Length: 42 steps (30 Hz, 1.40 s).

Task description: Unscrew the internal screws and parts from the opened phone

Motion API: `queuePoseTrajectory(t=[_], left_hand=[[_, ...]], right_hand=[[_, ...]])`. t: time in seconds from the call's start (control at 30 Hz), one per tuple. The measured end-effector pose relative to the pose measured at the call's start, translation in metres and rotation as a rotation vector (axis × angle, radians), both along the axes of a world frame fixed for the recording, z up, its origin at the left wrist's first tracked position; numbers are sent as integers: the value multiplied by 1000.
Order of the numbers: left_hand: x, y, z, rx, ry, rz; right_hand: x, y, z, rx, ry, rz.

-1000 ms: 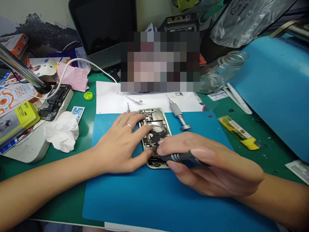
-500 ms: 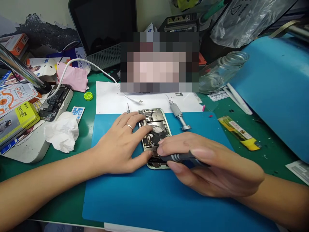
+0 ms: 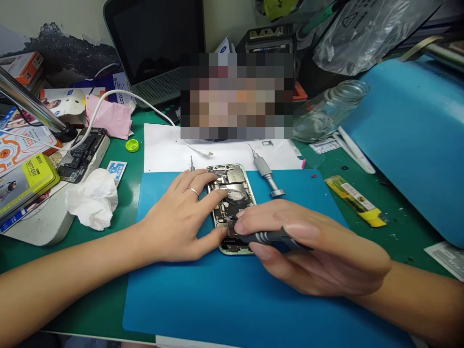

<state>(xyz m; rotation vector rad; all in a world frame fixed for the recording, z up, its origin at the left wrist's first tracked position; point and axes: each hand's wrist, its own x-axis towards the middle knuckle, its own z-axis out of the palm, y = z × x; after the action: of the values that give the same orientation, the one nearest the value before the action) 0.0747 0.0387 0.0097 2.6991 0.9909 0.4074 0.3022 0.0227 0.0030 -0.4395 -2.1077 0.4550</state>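
An opened phone (image 3: 234, 183) with its circuit boards exposed lies on a blue mat (image 3: 217, 290). My left hand (image 3: 181, 217) rests flat on the phone's left side, fingers spread, thumb against its lower edge; a ring sits on one finger. My right hand (image 3: 315, 251) is closed around a dark grey screwdriver (image 3: 270, 237), whose tip points into the lower part of the phone.
A second grey screwdriver (image 3: 266, 171) lies right of the phone and a small bit (image 3: 192, 163) above my left hand. White paper (image 3: 163, 150), crumpled tissue (image 3: 92, 198), another opened phone (image 3: 81, 152), a glass jar (image 3: 326, 113), a yellow packet (image 3: 357, 200) and a white cable (image 3: 119, 94) surround the mat.
Both hands and the screwdriver stay in place on the phone. The view has shifted slightly; nothing else has moved.
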Motion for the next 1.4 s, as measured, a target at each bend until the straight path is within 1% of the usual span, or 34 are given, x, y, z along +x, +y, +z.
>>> queuePoseTrajectory(t=[1.0,1.4], left_hand=[[0,-1,0,5,-11,-2],[0,0,-1,7,-20,-5]], right_hand=[[1,0,2,-1,-15,-3],[-1,0,1,-7,10,-2]])
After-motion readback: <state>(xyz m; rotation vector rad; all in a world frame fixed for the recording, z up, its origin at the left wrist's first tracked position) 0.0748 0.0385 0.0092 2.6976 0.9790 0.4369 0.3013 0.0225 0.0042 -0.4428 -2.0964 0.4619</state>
